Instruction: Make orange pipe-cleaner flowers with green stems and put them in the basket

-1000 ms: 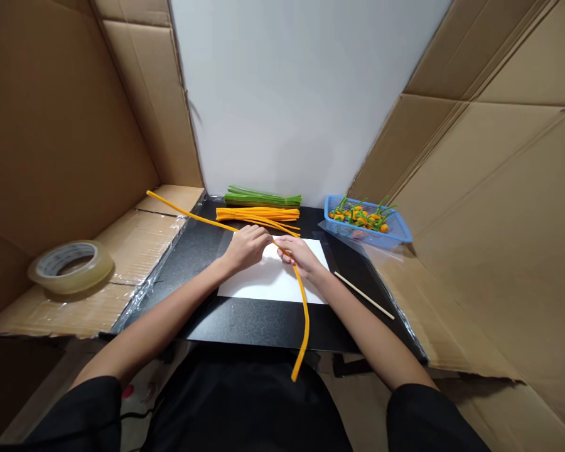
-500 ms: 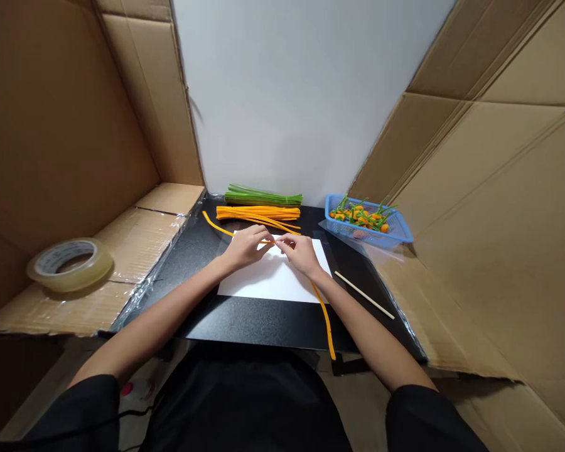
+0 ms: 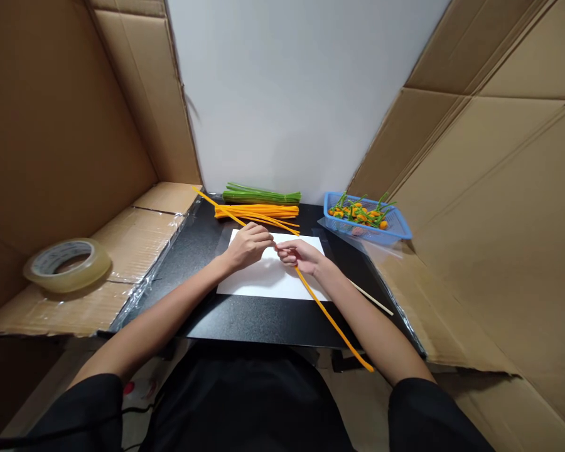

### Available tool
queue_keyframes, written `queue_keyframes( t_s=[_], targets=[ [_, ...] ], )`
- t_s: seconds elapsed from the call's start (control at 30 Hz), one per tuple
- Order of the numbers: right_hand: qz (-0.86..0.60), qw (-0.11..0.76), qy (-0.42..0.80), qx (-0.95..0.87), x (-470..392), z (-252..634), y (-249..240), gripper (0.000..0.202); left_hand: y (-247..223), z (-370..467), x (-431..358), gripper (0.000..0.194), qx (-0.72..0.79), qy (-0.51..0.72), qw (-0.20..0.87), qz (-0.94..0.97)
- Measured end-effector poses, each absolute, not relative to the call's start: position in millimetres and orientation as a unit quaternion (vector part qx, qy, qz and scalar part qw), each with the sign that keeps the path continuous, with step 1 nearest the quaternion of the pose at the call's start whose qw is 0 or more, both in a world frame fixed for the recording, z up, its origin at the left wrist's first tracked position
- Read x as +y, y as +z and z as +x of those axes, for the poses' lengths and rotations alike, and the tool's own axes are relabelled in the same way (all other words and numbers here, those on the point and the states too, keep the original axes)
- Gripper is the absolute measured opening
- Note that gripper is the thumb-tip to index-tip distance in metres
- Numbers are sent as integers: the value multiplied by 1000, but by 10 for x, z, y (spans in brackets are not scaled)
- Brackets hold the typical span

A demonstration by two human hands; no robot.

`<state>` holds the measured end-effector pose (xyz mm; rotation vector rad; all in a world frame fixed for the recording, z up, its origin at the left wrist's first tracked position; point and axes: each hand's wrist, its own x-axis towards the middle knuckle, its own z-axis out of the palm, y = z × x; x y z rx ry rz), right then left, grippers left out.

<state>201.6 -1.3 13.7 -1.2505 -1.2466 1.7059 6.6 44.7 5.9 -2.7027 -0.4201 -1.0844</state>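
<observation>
While both hands meet over the white sheet, fingertips nearly touching, one orange pipe cleaner (image 3: 333, 321) runs between them above the table (image 3: 245, 320). The left hand (image 3: 249, 247) pinches it between thumb and fingers; the right hand (image 3: 304, 256) grips it with the fingers curled in. One length slants beyond the left hand toward the far left; the other passes below the right hand, crossing the sheet and the table's near edge. Whether two strands join at the fingertips cannot be told.

Handling, as judged from its look: very light, soft and fuzzy outside, probably with a bendable wire core, so neither slippery nor fragile, though apt to kink. A fingertip pinch close to the working point should control it best, since the long ends swing freely.

Count: one white sheet (image 3: 263, 282), beneath the hands; one pale stick (image 3: 371, 297), partly behind the right forearm; one tape roll (image 3: 94, 270), at left; one blue basket (image 3: 386, 237), at right, bearing orange pieces with green stems (image 3: 358, 213), too overlapped to number; two bundles, one green (image 3: 261, 197) and one orange (image 3: 258, 211), their strands too close-packed to count.
</observation>
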Motion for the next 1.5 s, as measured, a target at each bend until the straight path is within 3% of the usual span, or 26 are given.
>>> queue_keyframes(
  t_s=[0.07,0.13,0.23,0.33,0.53,0.77,0.9,0.97,1.1,1.2,1.33,1.5],
  targets=[
    [-506,365,567,-538,-26,1991,108,15,48,55,462,25,-175,-345,86,-918],
    [-519,396,395,-646,-47,1963,78,12,33,51,473,22,-223,-329,56,-916],
    [-499,371,167,-765,-71,1956,42,11,22,61,478,19,-269,-315,9,-910],
    [-483,333,86,-805,-72,1985,7,19,37,76,475,15,-285,-301,-26,-910],
    [-476,353,83,-801,-77,1966,-23,22,70,79,476,13,-297,-297,-89,-903],
    [-483,465,463,-579,-63,1889,40,20,75,103,416,22,-255,-381,-23,-889],
    [-469,468,543,-516,-39,1895,21,22,66,103,411,21,-259,-376,5,-890],
    [-495,455,486,-559,-41,1909,0,25,51,99,422,19,-271,-356,7,-894],
    [-506,422,194,-727,-77,1959,-30,19,32,98,444,13,-311,-319,-29,-895],
    [-471,337,36,-815,-103,1998,-42,16,54,104,441,12,-350,-311,-92,-879],
    [-467,251,-68,-845,-105,2014,-55,25,103,102,444,15,-388,-296,-185,-853],
    [-458,235,-103,-851,-94,1985,-61,30,104,90,498,18,-388,-277,-252,-842]
  ],
)
